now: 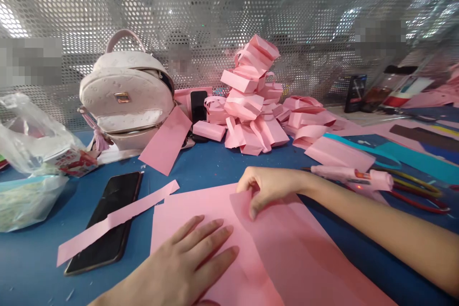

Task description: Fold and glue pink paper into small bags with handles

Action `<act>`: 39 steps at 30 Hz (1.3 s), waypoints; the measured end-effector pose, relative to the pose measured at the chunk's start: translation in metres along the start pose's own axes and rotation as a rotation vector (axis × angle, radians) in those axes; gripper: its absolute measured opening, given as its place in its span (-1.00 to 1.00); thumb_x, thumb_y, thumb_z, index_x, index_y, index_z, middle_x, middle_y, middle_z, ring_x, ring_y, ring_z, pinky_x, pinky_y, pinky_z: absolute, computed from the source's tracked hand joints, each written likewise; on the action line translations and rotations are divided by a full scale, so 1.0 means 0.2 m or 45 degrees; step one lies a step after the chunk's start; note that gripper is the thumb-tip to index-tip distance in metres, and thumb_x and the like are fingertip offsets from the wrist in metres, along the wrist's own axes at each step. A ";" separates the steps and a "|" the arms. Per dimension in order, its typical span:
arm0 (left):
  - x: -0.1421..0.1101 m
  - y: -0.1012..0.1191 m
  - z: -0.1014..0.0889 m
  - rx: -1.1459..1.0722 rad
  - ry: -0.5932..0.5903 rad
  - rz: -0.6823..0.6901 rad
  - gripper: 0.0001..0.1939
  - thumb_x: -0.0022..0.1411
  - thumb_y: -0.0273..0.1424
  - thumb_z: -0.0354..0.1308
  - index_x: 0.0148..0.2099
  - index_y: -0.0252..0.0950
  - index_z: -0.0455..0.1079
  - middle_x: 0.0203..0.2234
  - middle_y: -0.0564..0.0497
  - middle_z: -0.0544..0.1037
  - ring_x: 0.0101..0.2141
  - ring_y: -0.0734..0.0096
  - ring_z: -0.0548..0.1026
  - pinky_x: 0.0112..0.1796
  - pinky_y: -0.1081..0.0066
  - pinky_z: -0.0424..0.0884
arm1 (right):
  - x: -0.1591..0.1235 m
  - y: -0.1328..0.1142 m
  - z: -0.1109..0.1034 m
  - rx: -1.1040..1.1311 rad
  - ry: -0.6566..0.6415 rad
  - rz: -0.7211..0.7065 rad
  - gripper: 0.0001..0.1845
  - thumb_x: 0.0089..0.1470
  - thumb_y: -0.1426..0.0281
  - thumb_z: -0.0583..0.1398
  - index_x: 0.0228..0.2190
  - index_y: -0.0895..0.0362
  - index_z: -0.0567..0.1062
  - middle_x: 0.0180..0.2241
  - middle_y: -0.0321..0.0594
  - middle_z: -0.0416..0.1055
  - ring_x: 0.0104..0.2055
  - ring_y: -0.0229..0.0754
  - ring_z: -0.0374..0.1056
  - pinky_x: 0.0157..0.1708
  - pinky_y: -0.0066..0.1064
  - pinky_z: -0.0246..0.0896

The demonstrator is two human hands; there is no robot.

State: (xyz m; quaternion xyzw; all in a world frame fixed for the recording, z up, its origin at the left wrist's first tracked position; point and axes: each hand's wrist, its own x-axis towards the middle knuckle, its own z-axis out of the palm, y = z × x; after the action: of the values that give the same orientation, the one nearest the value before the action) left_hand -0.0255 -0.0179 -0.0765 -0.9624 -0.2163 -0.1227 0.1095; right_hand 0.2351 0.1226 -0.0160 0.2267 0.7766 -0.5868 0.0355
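A large sheet of pink paper (186, 210) lies on the blue table in front of me. My left hand (190, 258) rests flat on it, fingers stretched out. My right hand (265, 189) pinches the far edge of a darker pink flap of paper (304, 253) between thumb and fingers. This flap lies over the right part of the sheet, and its near end runs out of view. Whether it is a fold of the same sheet or a separate piece, I cannot tell. Left of the sheet, a narrow pink paper strip (143, 203) lies across a black phone (111, 220).
Folded pink paper boxes (247, 100) are heaped at the back, beside a white backpack (129, 91). Plastic bags (28, 201) stand at the left. On the right lie a pink pen-like tool (351, 177), red-handled scissors (419, 201) and blue paper strips (419, 160). A perforated metal panel (215, 9) closes the back.
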 end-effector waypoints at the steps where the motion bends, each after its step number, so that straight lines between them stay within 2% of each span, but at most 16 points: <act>1: 0.00 0.00 0.00 0.001 0.006 0.005 -0.29 0.43 0.04 -0.28 0.41 -0.29 0.06 0.32 -0.11 0.23 0.29 0.04 0.19 0.21 0.07 0.23 | 0.00 0.01 -0.01 0.020 0.032 -0.016 -0.51 -0.10 0.04 0.40 -0.56 0.21 0.44 -0.60 -0.42 0.22 -0.55 -0.37 0.09 -0.56 -0.51 -0.07; 5: 0.00 -0.01 0.00 0.014 0.037 0.009 -0.31 0.42 0.05 -0.22 0.37 -0.29 0.15 0.28 -0.12 0.31 0.26 0.05 0.25 0.23 0.05 0.20 | 0.01 0.00 0.01 0.042 0.222 -0.139 -0.41 0.02 0.05 0.33 -0.68 0.17 0.23 -0.68 -0.50 -0.05 -0.62 -0.44 -0.18 -0.62 -0.48 -0.34; 7: 0.01 0.00 -0.01 0.038 0.073 -0.013 -0.33 0.41 0.05 -0.17 0.33 -0.30 0.22 0.20 -0.11 0.41 0.22 0.07 0.31 0.27 -0.01 0.10 | 0.02 -0.02 0.03 0.066 0.291 -0.173 -0.38 0.01 0.04 0.33 -0.69 0.16 0.17 -0.67 -0.50 -0.08 -0.61 -0.43 -0.20 -0.62 -0.47 -0.35; 10: 0.02 0.02 0.00 0.038 0.244 -0.105 -0.38 0.41 0.04 -0.13 0.26 -0.27 0.33 0.03 -0.08 0.55 0.14 0.10 0.40 0.31 -0.06 -0.06 | 0.02 -0.05 0.08 0.039 0.368 -0.183 -0.36 -0.02 0.00 0.33 -0.69 0.16 0.16 -0.65 -0.49 -0.08 -0.58 -0.41 -0.17 -0.59 -0.46 -0.30; 13: 0.02 0.04 0.03 -0.021 0.335 -0.178 -0.39 0.41 0.07 -0.17 0.23 -0.18 0.36 -0.04 -0.06 0.56 0.12 0.10 0.41 0.28 -0.11 0.03 | 0.02 -0.08 0.12 -0.271 0.389 -0.058 -0.36 -0.04 -0.01 0.33 -0.70 0.16 0.17 -0.64 -0.46 -0.08 -0.54 -0.37 -0.14 -0.56 -0.44 -0.26; 17: 0.01 0.04 0.05 -0.090 0.275 -0.185 -0.39 0.36 0.12 -0.13 0.21 -0.12 0.37 -0.03 -0.06 0.53 0.13 0.07 0.39 0.26 -0.13 0.10 | 0.02 -0.10 0.14 -0.662 0.464 0.129 -0.36 -0.04 0.01 0.32 -0.72 0.15 0.14 -0.64 -0.46 -0.11 -0.55 -0.34 -0.16 -0.53 -0.40 -0.27; 22: 0.01 0.04 0.03 -0.093 0.265 -0.188 -0.41 0.38 0.09 -0.16 0.19 -0.13 0.37 -0.02 -0.09 0.51 0.13 0.08 0.38 0.24 -0.13 0.15 | 0.04 -0.09 0.16 -0.824 0.505 0.130 -0.40 -0.01 0.00 0.27 -0.75 0.13 0.21 -0.67 -0.46 -0.07 -0.57 -0.33 -0.11 -0.49 -0.39 -0.26; 24: 0.01 0.04 0.02 -0.089 0.262 -0.188 -0.44 0.38 0.07 -0.11 0.17 -0.16 0.39 -0.03 -0.10 0.52 0.12 0.07 0.40 0.22 -0.11 0.20 | 0.04 -0.09 0.16 -0.847 0.509 0.135 -0.42 0.00 -0.01 0.27 -0.75 0.12 0.26 -0.68 -0.45 -0.03 -0.58 -0.32 -0.08 -0.49 -0.39 -0.26; 27: 0.02 0.04 0.00 -0.118 0.372 -0.223 -0.53 0.39 -0.02 0.00 0.05 -0.26 0.46 -0.11 -0.08 0.57 0.03 0.12 0.48 0.21 -0.01 0.27 | 0.04 -0.10 0.17 -0.845 0.500 0.162 -0.47 -0.01 0.04 0.30 -0.74 0.11 0.33 -0.70 -0.45 0.02 -0.59 -0.32 -0.06 -0.49 -0.40 -0.26; 29: 0.03 0.04 -0.02 -0.173 0.433 -0.253 -0.56 0.43 -0.08 -0.03 -0.02 -0.31 0.47 -0.18 -0.07 0.60 -0.06 0.23 0.54 0.19 0.12 0.33 | 0.04 -0.10 0.17 -0.846 0.502 0.176 -0.50 -0.03 0.07 0.32 -0.74 0.11 0.35 -0.71 -0.46 0.02 -0.60 -0.32 -0.05 -0.49 -0.40 -0.27; 31: 0.04 0.03 -0.07 -0.186 0.404 -0.236 -0.53 0.46 -0.11 -0.09 0.02 -0.37 0.45 -0.18 -0.09 0.61 -0.11 0.28 0.57 0.12 0.20 0.42 | 0.04 -0.10 0.17 -0.848 0.507 0.182 -0.50 -0.03 0.09 0.33 -0.74 0.11 0.34 -0.71 -0.46 0.02 -0.60 -0.33 -0.06 -0.50 -0.41 -0.27; 35: 0.06 0.01 -0.14 -0.035 0.153 -0.129 -0.42 0.43 -0.05 -0.04 0.20 -0.45 0.34 0.03 -0.16 0.57 0.00 0.16 0.55 0.01 0.19 0.53 | 0.04 -0.10 0.17 -0.859 0.506 0.171 -0.49 -0.03 0.11 0.33 -0.75 0.12 0.31 -0.71 -0.46 0.03 -0.60 -0.32 -0.08 -0.51 -0.40 -0.27; 37: 0.06 0.01 -0.14 -0.007 0.086 -0.093 -0.35 0.40 0.00 -0.03 0.23 -0.45 0.32 0.10 -0.16 0.52 0.03 0.11 0.53 -0.01 0.15 0.54 | 0.04 -0.10 0.17 -0.863 0.510 0.159 -0.49 -0.03 0.10 0.33 -0.75 0.11 0.31 -0.71 -0.46 0.01 -0.60 -0.32 -0.10 -0.51 -0.39 -0.27; 39: 0.05 0.01 -0.11 -0.027 0.110 -0.079 -0.34 0.40 0.01 -0.04 0.24 -0.45 0.31 0.12 -0.17 0.50 0.04 0.07 0.52 -0.01 0.12 0.54 | 0.04 -0.09 0.17 -0.861 0.513 0.150 -0.48 -0.03 0.10 0.33 -0.75 0.11 0.30 -0.72 -0.46 0.00 -0.60 -0.32 -0.10 -0.51 -0.40 -0.27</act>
State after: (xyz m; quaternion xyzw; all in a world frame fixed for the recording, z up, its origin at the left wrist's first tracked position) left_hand -0.0202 -0.0210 -0.0540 -0.9500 -0.2400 -0.1698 0.1047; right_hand 0.2125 0.0895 -0.0127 0.3568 0.9031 -0.2387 -0.0113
